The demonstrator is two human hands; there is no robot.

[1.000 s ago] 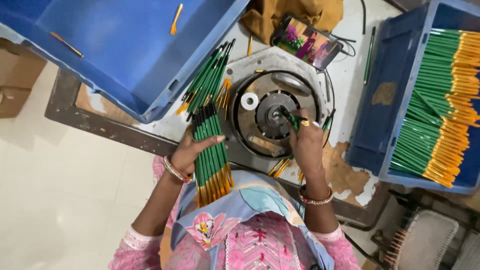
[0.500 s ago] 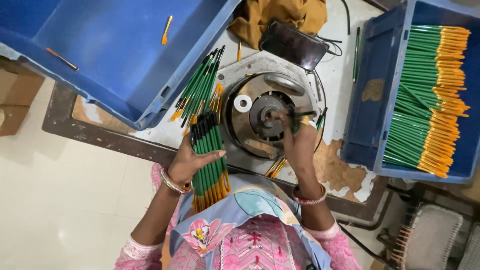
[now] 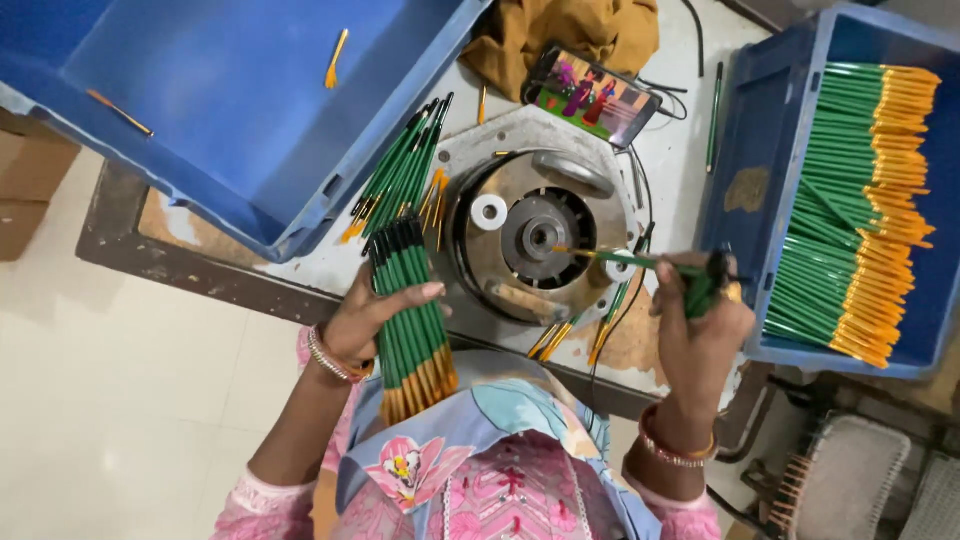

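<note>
My left hand (image 3: 365, 320) grips a thick bundle of green pencils (image 3: 408, 320) with orange ends, held upright just left of a round metal machine (image 3: 535, 240). My right hand (image 3: 700, 325) is shut on a single green pencil (image 3: 625, 260), which lies nearly level with its orange tip at the machine's centre hole. A loose pile of green pencils (image 3: 400, 180) rests on the table behind the bundle.
A large blue bin (image 3: 230, 100) with a few stray pencils stands tilted at the back left. A blue bin (image 3: 850, 200) packed with several green pencils sits on the right. A phone (image 3: 592, 95) with a lit screen lies against brown cloth (image 3: 570, 35) behind the machine.
My right hand has drawn back to the right, away from the machine's centre, with the single pencil now stretched out towards the hole. My left hand keeps the bundle in the same place.
</note>
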